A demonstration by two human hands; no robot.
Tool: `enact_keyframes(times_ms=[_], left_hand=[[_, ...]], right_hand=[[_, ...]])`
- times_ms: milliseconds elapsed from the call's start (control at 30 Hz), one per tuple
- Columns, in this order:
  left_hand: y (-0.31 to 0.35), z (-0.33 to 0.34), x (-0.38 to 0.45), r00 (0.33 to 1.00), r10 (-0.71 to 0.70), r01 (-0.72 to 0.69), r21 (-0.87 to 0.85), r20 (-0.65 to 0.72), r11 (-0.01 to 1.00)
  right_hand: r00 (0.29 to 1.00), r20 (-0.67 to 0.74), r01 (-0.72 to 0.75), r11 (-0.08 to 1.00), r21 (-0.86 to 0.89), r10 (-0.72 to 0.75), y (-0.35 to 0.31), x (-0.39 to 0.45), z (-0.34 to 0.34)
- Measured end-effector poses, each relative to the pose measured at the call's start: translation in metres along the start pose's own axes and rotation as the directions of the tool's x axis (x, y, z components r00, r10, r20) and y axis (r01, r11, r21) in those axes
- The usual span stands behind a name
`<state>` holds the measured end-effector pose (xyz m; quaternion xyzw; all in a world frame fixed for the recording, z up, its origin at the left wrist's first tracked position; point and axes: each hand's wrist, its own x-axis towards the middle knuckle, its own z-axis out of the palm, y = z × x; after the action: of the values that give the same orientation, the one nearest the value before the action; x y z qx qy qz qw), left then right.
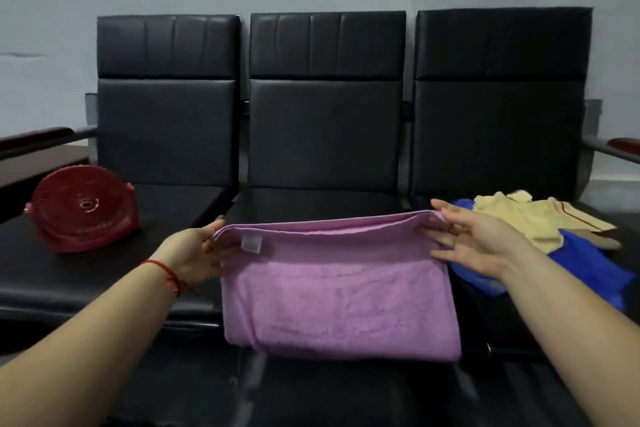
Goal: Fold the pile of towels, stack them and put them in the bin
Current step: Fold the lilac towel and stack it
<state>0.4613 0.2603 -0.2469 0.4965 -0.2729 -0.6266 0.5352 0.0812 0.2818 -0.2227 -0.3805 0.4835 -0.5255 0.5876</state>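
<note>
Bin (83,208), red, lies tipped on its side well left of my left hand (194,253); opening faces away, so I cannot tell what is inside. Left hand pinches far left corner of pink towel (339,291). Towel between my hands, already doubled, lies on middle seat (311,201), front edge hanging over. I judge it soft, light, limp; best hold at corners. Right hand (474,243) pinches far right corner, other fingers spread. Right of it, pile: yellow towel (526,218) on blue towel (585,267), unfolded.

We count three towels, one pink (341,291), one yellow (519,218), one blue (585,270); one red basket (83,208); three black seats (327,135); two hands (197,253) (481,243).
</note>
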Motion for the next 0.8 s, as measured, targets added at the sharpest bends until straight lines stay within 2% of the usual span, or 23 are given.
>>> enact_keyframes(times_ms=[267, 367, 533, 600, 700, 800], left_hand=[[-0.004, 0.004, 0.062, 0.995, -0.051, 0.05, -0.01, -0.086, 0.999], [-0.001, 0.018, 0.087, 0.996, 0.02, -0.02, -0.001, -0.083, 1.0], [0.017, 0.045, 0.125, 0.989, 0.15, -0.149, 0.103, -0.001, 0.984], [0.028, 0.052, 0.136, 0.982, 0.19, -0.191, 0.088, 0.02, 0.978], [0.038, 0.056, 0.154, 0.982, 0.188, -0.188, 0.014, -0.007, 0.982], [0.035, 0.053, 0.156, 0.984, 0.179, -0.179, 0.016, -0.024, 0.984]], right_hand=[[0.99, -0.109, -0.089, 0.996, -0.021, 0.086, 0.018, 0.062, -0.003], [0.984, -0.166, -0.066, 0.998, 0.004, 0.066, 0.018, 0.086, -0.003], [0.974, -0.225, 0.022, 0.998, 0.067, -0.007, 0.004, 0.128, 0.007], [0.968, -0.249, 0.061, 0.994, 0.09, -0.037, -0.005, 0.143, 0.01], [0.961, -0.271, 0.089, 0.991, 0.097, -0.06, -0.014, 0.158, 0.012], [0.965, -0.256, 0.071, 0.996, 0.049, -0.056, -0.013, 0.16, 0.014]])
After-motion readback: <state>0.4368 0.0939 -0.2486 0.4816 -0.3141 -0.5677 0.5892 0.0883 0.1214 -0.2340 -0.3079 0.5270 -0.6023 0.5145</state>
